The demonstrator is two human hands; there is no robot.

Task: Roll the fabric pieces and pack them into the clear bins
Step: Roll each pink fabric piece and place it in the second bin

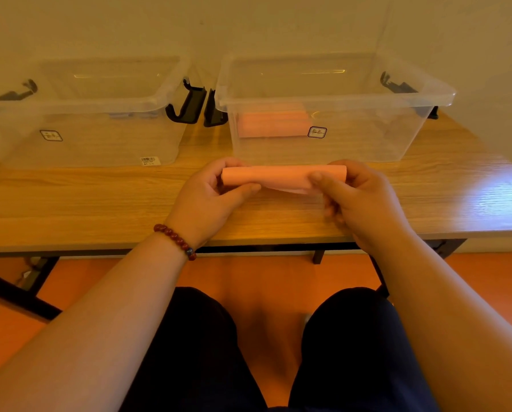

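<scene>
- Pink fabric roll [281, 173] is held level just above the wooden table [100, 197], near its front edge. A pale loose flap hangs under the roll, so the rolling looks almost finished but not closed.
- The left hand [216, 197] grasps the roll's nine o'clock end, fingers curled over the top and thumb beneath.
- The right hand [358, 200] pinches the three o'clock end, thumb in front and fingers wrapped behind.
- At twelve to one o'clock from the roll stands the right clear bin [367, 135], with at least two pink rolls [271, 124] stacked against its nine o'clock wall.
- At ten o'clock sits the left clear bin [100, 138]; I cannot tell what it holds.
- Judged from this, some pieces are packed. This one needs its flap tucked before it joins them.
- A red bead bracelet [176, 240] circles the left wrist.
</scene>
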